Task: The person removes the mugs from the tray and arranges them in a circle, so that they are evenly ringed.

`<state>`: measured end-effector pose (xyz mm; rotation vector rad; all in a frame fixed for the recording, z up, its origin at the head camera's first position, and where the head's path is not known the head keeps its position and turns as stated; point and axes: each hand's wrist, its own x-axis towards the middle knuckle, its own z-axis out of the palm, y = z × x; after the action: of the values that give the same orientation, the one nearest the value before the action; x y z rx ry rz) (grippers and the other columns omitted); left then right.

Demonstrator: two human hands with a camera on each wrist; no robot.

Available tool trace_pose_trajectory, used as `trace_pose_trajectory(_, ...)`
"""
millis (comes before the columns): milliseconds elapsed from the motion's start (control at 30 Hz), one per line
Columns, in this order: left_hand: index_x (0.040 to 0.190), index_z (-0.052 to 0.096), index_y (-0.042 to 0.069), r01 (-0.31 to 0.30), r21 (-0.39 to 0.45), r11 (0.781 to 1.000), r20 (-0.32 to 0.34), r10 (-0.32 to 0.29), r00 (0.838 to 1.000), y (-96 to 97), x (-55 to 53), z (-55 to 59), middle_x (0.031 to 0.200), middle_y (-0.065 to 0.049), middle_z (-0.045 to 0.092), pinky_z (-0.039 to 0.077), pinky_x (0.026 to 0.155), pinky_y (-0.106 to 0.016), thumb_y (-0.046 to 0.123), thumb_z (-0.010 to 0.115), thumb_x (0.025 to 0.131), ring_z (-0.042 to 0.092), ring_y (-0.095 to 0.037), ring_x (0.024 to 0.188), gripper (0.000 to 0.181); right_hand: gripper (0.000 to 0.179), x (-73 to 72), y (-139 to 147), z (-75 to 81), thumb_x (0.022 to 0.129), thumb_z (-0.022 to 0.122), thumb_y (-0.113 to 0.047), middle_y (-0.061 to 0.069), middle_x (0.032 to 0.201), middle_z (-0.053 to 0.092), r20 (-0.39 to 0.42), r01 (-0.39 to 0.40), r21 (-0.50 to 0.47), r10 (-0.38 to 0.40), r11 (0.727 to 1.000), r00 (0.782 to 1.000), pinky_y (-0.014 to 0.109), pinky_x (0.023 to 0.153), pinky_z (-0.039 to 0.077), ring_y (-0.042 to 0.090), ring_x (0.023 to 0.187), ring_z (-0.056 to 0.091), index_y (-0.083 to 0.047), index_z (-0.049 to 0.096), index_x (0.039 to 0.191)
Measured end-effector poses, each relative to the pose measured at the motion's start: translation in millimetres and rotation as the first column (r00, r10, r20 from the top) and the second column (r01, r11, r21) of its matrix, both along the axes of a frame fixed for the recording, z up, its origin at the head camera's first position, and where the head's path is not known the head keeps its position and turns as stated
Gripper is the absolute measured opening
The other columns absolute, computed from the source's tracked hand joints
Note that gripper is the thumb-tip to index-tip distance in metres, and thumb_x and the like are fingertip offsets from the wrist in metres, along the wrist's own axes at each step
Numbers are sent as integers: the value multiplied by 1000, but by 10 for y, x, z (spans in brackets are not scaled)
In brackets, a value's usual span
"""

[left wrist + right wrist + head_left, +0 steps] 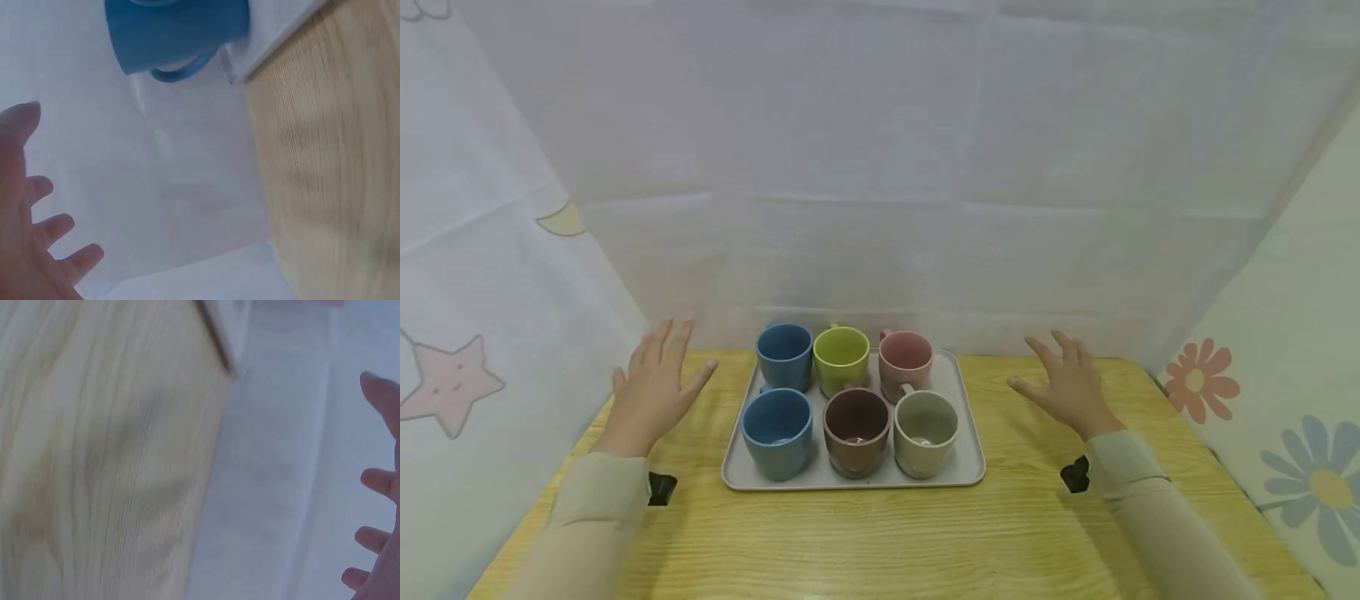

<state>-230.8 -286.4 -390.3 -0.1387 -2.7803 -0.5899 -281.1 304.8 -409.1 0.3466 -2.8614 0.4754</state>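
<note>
L hand (653,387) & R hand (1067,385): fingers spread, nothing held, either side of tray (967,450), well apart from it. Tray at back of table (850,542), w/ six mugs (856,450) in 2 rows. Mugs look ceramic: prob. hard, smooth, breakable; loaded tray likely hefty, stiff. Best grip: both short ends, lvl. Back edge nr white sheet (880,250), tight; more room L, R & front.
</note>
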Motion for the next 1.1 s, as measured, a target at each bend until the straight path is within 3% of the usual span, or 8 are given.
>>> trace_pose_trajectory(133, 164, 6, 11, 75, 172, 982, -74, -63, 995, 68, 108, -68, 166, -27, 6, 18, 106, -79, 44, 45, 108, 15, -58, 144, 76, 74, 107, -162, -32, 98, 65, -47, 28, 161, 11, -22, -79, -204, 76, 976, 997, 82, 102, 20, 55, 145, 6, -8, 38, 155)
trace_pose_trajectory(267, 163, 11, 7, 115, 284, 952, -69, -99, 993, 156, 180, -180, 163, -31, 16, 19, 109, -76, 41, 44, 109, 17, -57, 145, 72, 62, 235, -344, -83, 100, 66, -36, 26, 159, 17, -36, -155, -392, 154, 907, 987, 75, 103, 29, 51, 145, 13, -6, 44, 150)
trace_pose_trajectory(333, 163, 14, 4, 109, 311, 944, -37, -103, 994, 185, 213, -232, 161, -33, 19, 20, 109, -76, 41, 43, 110, 18, -57, 144, 70, 57, 291, -440, -119, 101, 66, -31, 25, 157, 23, -49, -199, -471, 200, 859, 979, 71, 104, 34, 46, 143, 20, -6, 46, 148)
trace_pose_trajectory(500, 161, 16, 0, 61, 326, 943, 90, -95, 991, 218, 289, -365, 158, -37, 22, 24, 107, -75, 45, 42, 109, 25, -58, 140, 73, 50, 400, -661, -201, 100, 67, -14, 18, 148, 37, -77, -301, -645, 332, 702, 940, 63, 104, 43, 37, 135, 36, -6, 48, 146)
trace_pose_trajectory(600, 160, 17, -2, 46, 329, 943, 155, -102, 983, 239, 324, -445, 156, -38, 23, 31, 106, -72, 46, 45, 108, 30, -57, 138, 76, 53, 426, -755, -259, 98, 67, -5, 18, 148, 40, -94, -365, -694, 424, 620, 901, 62, 104, 44, 40, 133, 39, -5, 47, 147)
trace_pose_trajectory(700, 160, 18, -4, 45, 338, 940, 191, -115, 975, 262, 341, -521, 156, -37, 23, 38, 104, -68, 44, 47, 108, 34, -55, 137, 76, 64, 431, -823, -327, 95, 69, 0, 16, 153, 36, -73, -408, -715, 520, 567, 851, 64, 105, 42, 43, 138, 36, -8, 41, 152)
trace_pose_trajectory(867, 156, 23, -10, 63, 349, 935, 211, -144, 967, 312, 337, -620, 153, -39, 28, 44, 102, -64, 37, 50, 108, 42, -56, 132, 72, 85, 429, -913, -420, 87, 81, -7, 12, 158, 34, 7, -408, -731, 604, 546, 797, 64, 107, 38, 40, 140, 35, -11, 34, 157)
trace_pose_trajectory(1100, 153, 28, -12, 40, 344, 938, 287, -146, 947, 338, 311, -687, 150, -38, 36, 48, 100, -59, 37, 48, 109, 50, -52, 128, 69, 96, 438, -1017, -476, 77, 91, -11, 10, 151, 44, 60, -357, -747, 592, 561, 804, 47, 108, 43, 32, 132, 45, -8, 36, 155)
